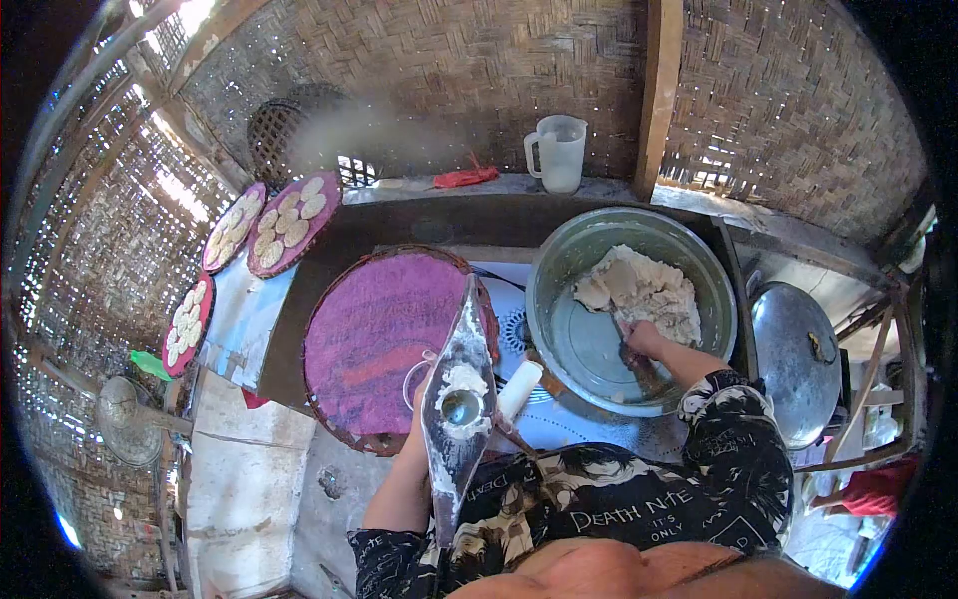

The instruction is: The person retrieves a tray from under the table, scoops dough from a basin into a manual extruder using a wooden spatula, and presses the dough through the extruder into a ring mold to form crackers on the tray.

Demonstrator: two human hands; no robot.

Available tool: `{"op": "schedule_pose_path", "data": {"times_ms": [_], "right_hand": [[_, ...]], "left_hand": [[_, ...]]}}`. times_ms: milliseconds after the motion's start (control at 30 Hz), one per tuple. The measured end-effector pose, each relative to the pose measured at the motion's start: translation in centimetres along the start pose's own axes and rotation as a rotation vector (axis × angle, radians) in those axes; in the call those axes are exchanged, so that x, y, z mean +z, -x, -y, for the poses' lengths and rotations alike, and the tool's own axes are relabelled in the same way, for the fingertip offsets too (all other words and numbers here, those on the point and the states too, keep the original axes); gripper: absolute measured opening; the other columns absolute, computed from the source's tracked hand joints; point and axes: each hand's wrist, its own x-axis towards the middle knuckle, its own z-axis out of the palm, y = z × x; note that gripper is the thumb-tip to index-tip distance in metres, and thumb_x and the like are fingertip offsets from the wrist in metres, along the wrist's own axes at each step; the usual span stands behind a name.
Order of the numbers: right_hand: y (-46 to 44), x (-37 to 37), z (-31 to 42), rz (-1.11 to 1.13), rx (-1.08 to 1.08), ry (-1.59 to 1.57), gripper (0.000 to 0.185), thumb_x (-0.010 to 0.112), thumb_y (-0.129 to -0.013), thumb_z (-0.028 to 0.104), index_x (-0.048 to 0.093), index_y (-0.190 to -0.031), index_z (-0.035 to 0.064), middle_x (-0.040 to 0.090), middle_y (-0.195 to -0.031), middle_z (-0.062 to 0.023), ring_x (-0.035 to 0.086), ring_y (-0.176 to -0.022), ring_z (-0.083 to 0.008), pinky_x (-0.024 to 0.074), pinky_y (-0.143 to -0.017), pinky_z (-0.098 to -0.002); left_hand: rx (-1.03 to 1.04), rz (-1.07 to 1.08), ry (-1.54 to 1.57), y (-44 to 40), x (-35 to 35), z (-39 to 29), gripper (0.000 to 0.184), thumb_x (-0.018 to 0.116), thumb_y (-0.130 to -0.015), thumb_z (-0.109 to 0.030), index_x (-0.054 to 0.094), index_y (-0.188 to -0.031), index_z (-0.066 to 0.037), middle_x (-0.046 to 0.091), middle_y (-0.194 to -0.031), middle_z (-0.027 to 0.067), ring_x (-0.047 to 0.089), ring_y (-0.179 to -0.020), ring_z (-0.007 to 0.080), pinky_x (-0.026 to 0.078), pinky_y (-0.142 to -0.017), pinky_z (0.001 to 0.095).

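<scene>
Leaning over the work, this person has, at far left, trays of pale rounds (284, 225), then a big round purple mat (384, 334). Beside that mat, the left hand (416, 429) is mostly hidden behind a floury board (459, 349) with a hole, its long axis running away from the body; I can't tell how those fingers close. A pale tube (519, 389) sits just right of the board, its lower end lost to me. Further right, inside the wide basin (731, 309), lies the dough (654, 295), a ragged heap stretching from far left to near right. The right hand (651, 339) is much the nearer one, at the dough's near left edge, with the heap ahead and to the right of its fingertips. Those fingers look curled together, but whether they pinch any dough I can't make out. At far right, a metal lid (795, 364) is partly cut off from view.
</scene>
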Motion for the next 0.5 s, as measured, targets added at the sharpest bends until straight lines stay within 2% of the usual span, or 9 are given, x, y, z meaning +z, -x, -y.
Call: {"op": "schedule_pose_path", "data": {"times_ms": [100, 133, 233, 267, 367, 400, 500], "right_hand": [[1.5, -1.4, 3.3, 0.313, 0.167, -0.383, 0.027, 0.05, -0.084, 0.021, 0.06, -0.075, -0.0018, 0.061, -0.063, -0.018, 0.061, -0.051, -0.0256, 0.0505, -0.051, -0.0383], [-0.3, 1.9, 2.0, 0.269, 0.163, -0.56, 0.019, 0.052, -0.082, 0.016, 0.059, -0.075, -0.0003, 0.059, -0.055, -0.0142, 0.057, -0.04, -0.02, 0.0482, -0.042, -0.0358], [0.2, 2.7, 5.3, 0.195, 0.116, -0.317, 0.019, 0.061, -0.069, 0.014, 0.061, -0.073, -0.0046, 0.062, -0.065, -0.0178, 0.062, -0.058, -0.0325, 0.0509, -0.056, -0.0394], [0.8, 2.9, 6.6, 0.165, 0.077, -0.338, 0.021, 0.059, -0.068, 0.017, 0.061, -0.073, -0.0038, 0.063, -0.069, -0.0194, 0.063, -0.064, -0.0335, 0.0506, -0.06, -0.0387], [0.0, 2.8, 7.8, 0.264, -0.071, -0.103, 0.016, 0.053, -0.08, 0.014, 0.057, -0.08, -0.0014, 0.062, -0.07, -0.0173, 0.062, -0.056, -0.0227, 0.0484, -0.046, -0.0377], [1.5, 1.2, 8.2, 0.448, 0.305, -0.833, 0.014, 0.052, -0.081, 0.012, 0.055, -0.078, -0.0016, 0.057, -0.061, -0.0124, 0.057, -0.05, -0.021, 0.045, -0.041, -0.0348], [0.4, 0.8, 4.9, 0.503, 0.389, -1.253, 0.014, 0.051, -0.082, 0.012, 0.054, -0.077, -0.0013, 0.05, -0.055, -0.007, 0.047, -0.042, -0.0173, 0.0399, -0.036, -0.0292]], "left_hand": [[-0.026, 0.004, 0.08, -0.3, -0.8, 0.0, 0.033, 0.036, -0.093, -0.025, 0.05, -0.112, -0.002, 0.06, -0.096, 0.0123, 0.061, -0.083, 0.0225, 0.053, -0.074, 0.0347], [-0.046, 0.016, 0.128, -0.5, -1.0, 0.0, 0.033, 0.036, -0.093, -0.024, 0.05, -0.112, -0.002, 0.06, -0.096, 0.0123, 0.061, -0.083, 0.0222, 0.052, -0.074, 0.0344], [-0.091, -0.105, 0.163, -0.3, 0.3, -0.2, 0.035, 0.042, -0.089, -0.032, 0.054, -0.103, -0.003, 0.061, -0.091, 0.0146, 0.061, -0.076, 0.028, 0.053, -0.066, 0.0437], [-0.083, -0.142, 0.134, -0.3, 0.2, -0.2, 0.035, 0.044, -0.088, -0.034, 0.055, -0.1, -0.004, 0.061, -0.09, 0.015, 0.062, -0.074, 0.029, 0.053, -0.064, 0.0455], [0.015, -0.221, -0.064, -0.1, -1.9, 0.2, 0.032, 0.045, -0.087, -0.033, 0.056, -0.097, -0.004, 0.061, -0.089, 0.0142, 0.061, -0.073, 0.0281, 0.053, -0.063, 0.0449], [0.028, -0.233, -0.087, -0.1, -2.0, 0.4, 0.032, 0.045, -0.087, -0.032, 0.056, -0.097, -0.004, 0.061, -0.089, 0.0138, 0.061, -0.073, 0.0279, 0.053, -0.063, 0.0446], [0.018, -0.107, -0.016, 0.4, 0.2, 0.0, 0.031, 0.038, -0.092, -0.025, 0.052, -0.105, -0.002, 0.06, -0.093, 0.0125, 0.061, -0.079, 0.0234, 0.052, -0.07, 0.0371]]}}
